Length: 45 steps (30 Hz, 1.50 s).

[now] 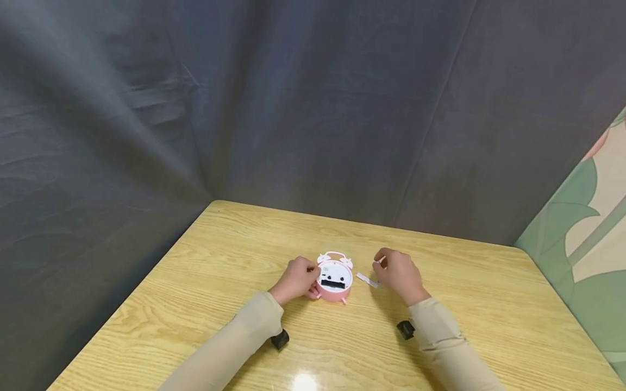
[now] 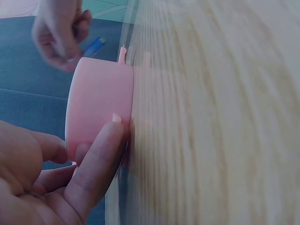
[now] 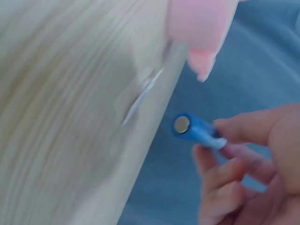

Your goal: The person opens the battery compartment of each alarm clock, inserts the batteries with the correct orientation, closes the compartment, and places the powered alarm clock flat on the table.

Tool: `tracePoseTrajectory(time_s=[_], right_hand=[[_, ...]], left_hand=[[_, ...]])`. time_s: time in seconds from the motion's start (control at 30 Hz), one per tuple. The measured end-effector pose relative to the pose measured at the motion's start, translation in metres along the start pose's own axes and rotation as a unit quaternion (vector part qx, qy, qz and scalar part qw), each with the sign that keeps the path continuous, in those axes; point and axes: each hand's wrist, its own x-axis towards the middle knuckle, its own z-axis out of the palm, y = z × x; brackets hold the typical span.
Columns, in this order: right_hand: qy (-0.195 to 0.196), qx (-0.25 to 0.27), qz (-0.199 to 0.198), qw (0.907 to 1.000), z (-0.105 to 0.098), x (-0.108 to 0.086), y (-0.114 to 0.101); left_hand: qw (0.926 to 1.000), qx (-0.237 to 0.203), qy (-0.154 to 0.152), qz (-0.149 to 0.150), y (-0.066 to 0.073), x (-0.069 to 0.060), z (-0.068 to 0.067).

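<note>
Head view: the left grip [image 1: 295,278] holds a pink clock [image 1: 335,271]. Right of that grip, the right grip [image 1: 401,274] pinches a blue battery [image 3: 198,131].

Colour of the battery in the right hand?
Battery: blue with a silvery end, best in right wrist view.

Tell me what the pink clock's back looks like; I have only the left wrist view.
Observer: In the head view, the pink clock has a white back with a long black slot.
Operator: Anything lying beside it?
Observer: Yes, a thin white strip on the table, between the clock and the right hand.
Operator: How does the blue battery in that hand point?
Observer: Its flat, silvery end shows in the right wrist view, facing away from the fingers.
</note>
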Motion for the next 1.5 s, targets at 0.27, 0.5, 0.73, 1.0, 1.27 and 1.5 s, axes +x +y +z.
tracePoseTrajectory(time_s=[0.27, 0.5, 0.73, 1.0, 1.27, 1.5], right_hand=[[0.039, 0.069, -0.145, 0.9863, 0.005, -0.003, -0.036], [0.020, 0.058, -0.186, 0.9807, 0.016, -0.008, -0.058], [0.029, 0.009, -0.222, 0.9745, 0.036, -0.012, -0.064], [0.050, -0.043, -0.292, 0.9541, 0.042, -0.017, -0.068], [0.052, -0.107, -0.313, 0.9422, 0.045, -0.020, -0.073], [0.082, -0.151, -0.325, 0.9301, 0.054, -0.020, -0.075]], left_hand=[[1.0000, -0.001, 0.004, -0.004, 0.002, 0.002, -0.001], [1.0000, -0.004, 0.007, 0.003, 0.003, 0.002, -0.002], [1.0000, -0.007, -0.003, 0.000, 0.002, 0.002, -0.003], [0.9999, -0.012, -0.006, 0.001, -0.001, 0.002, -0.002], [0.9998, -0.010, -0.012, 0.009, -0.001, 0.002, -0.002], [0.9997, -0.016, -0.018, 0.011, 0.000, 0.000, -0.001]])
